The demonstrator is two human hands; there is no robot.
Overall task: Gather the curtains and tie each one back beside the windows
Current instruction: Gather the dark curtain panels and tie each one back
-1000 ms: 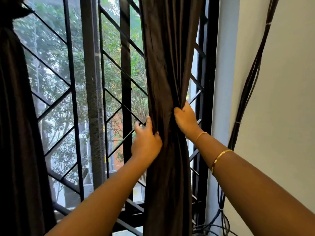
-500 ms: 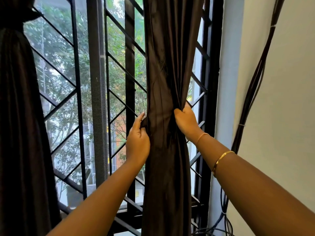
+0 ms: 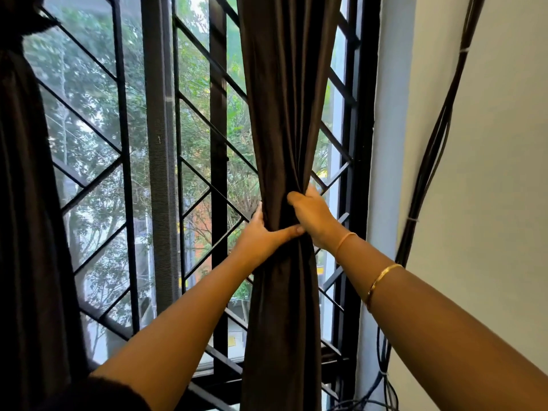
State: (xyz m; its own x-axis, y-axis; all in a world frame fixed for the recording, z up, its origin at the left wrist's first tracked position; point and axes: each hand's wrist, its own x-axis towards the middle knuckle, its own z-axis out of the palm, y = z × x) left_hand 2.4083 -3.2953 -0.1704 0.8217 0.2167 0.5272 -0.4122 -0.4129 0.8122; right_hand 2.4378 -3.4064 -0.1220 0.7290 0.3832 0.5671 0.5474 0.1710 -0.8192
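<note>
A dark brown curtain point(image 3: 284, 114) hangs in front of the right part of the window and is bunched into a narrow waist at mid height. My left hand point(image 3: 261, 232) grips that waist from the left, its thumb laid across the front of the folds. My right hand point(image 3: 311, 212) grips the same waist from the right, fingers curled into the fabric just above the left thumb. A second dark curtain point(image 3: 26, 203) hangs along the left edge of the view, pinched in near its top.
A black metal window grille point(image 3: 127, 173) with diagonal bars spans the window behind the curtains. A light wall point(image 3: 489, 143) stands at the right, with a bundle of black cables point(image 3: 430, 161) running down it to the floor.
My left hand has closed round the curtain from the left, and the fabric between both hands is squeezed into a tighter bunch. The right hand stays on its side of the folds.
</note>
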